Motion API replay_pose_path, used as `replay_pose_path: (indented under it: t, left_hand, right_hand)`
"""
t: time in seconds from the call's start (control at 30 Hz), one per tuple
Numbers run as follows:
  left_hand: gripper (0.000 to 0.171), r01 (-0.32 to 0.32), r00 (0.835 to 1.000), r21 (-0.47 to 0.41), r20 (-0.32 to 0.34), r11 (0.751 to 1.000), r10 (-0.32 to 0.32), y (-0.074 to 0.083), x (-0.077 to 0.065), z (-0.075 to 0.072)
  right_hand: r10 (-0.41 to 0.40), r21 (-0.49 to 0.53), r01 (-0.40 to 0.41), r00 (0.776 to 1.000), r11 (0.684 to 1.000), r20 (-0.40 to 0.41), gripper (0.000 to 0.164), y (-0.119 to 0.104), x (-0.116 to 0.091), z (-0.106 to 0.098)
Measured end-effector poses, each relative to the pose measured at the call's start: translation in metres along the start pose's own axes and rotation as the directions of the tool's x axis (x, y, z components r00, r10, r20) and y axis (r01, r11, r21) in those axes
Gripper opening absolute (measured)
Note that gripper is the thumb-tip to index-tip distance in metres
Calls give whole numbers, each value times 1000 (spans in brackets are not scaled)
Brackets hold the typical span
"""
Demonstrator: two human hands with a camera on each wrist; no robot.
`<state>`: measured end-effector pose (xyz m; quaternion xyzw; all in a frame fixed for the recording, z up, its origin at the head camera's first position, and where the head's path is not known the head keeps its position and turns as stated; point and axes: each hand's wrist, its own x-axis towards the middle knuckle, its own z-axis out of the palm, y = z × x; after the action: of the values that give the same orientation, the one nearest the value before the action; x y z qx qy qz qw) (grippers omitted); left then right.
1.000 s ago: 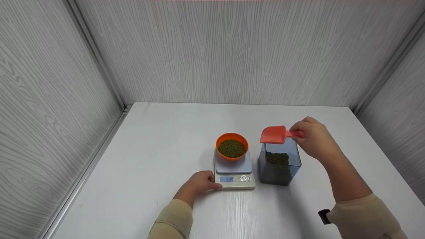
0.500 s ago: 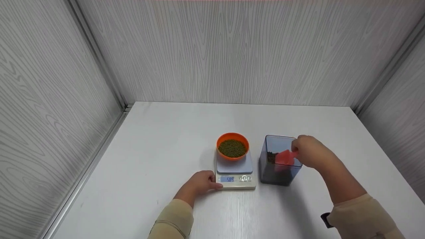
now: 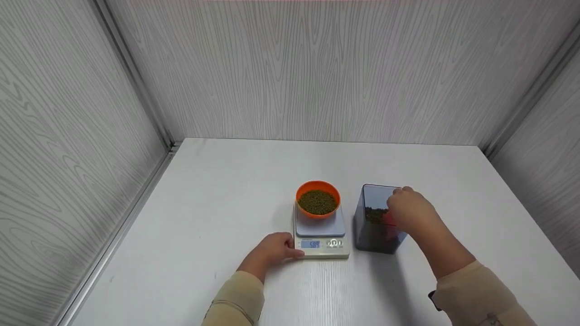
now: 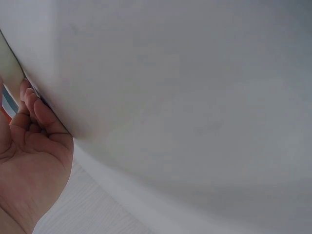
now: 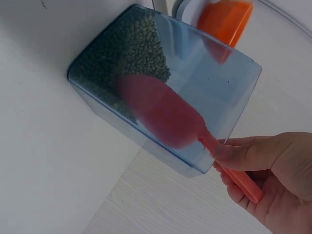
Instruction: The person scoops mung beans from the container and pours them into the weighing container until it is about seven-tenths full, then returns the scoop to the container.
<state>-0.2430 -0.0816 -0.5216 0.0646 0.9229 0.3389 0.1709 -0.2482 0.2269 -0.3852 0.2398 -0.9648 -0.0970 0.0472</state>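
In the head view my right hand (image 3: 414, 213) grips the handle of a red scoop (image 3: 389, 219), whose blade is down inside a clear bluish square container (image 3: 376, 235). The right wrist view shows the scoop's blade (image 5: 163, 112) with its tip at small green beans, likely mung beans (image 5: 146, 53). My left hand (image 3: 274, 249) holds the front left corner of a digital kitchen scale (image 3: 324, 254), thumb along the front edge. On the scale's platform sits an orange bowl (image 3: 318, 184) with green beans (image 3: 318, 202) in it. Digits on the display are too small to read surely.
The scale and container stand side by side on a white table (image 3: 217, 194), a narrow gap between them. Wood-grain panels (image 3: 290, 72) enclose the table at the back and both sides.
My right hand has lowered the scoop from above the container into it, then shifted slightly left with the blade deeper inside. My left hand, the scale and the bowl stay in place.
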Motion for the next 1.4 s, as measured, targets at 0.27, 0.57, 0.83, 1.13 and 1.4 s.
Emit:
replay_pose_path:
  t: [0.27, 0.57, 0.83, 1.13, 1.4]
  left_hand:
    - [34, 10, 1000, -8, 6, 1000, -10, 0, 2, 2]
    - [34, -7, 1000, -18, 6, 1000, 7, -1, 2, 1]
    - [34, 2, 1000, -16, 5, 1000, -2, 2, 0, 1]
    - [34, 1, 1000, -3, 7, 1000, 0, 1, 0, 1]
    - [33, 5, 1000, -9, 6, 1000, -5, 1, -1, 0]
  right_hand:
    - [19, 32, -22, 996, 999, 83, 16, 4, 6, 16]
    - [-3, 103, -14, 988, 995, 155, 11, 11, 12, 19]
    - [-52, 28, 50, 998, 998, 48, 6, 9, 13, 27]
    - [-26, 190, 10, 996, 982, 83, 4, 17, 16, 33]
    - [18, 261, -59, 987, 964, 158, 3, 17, 22, 36]
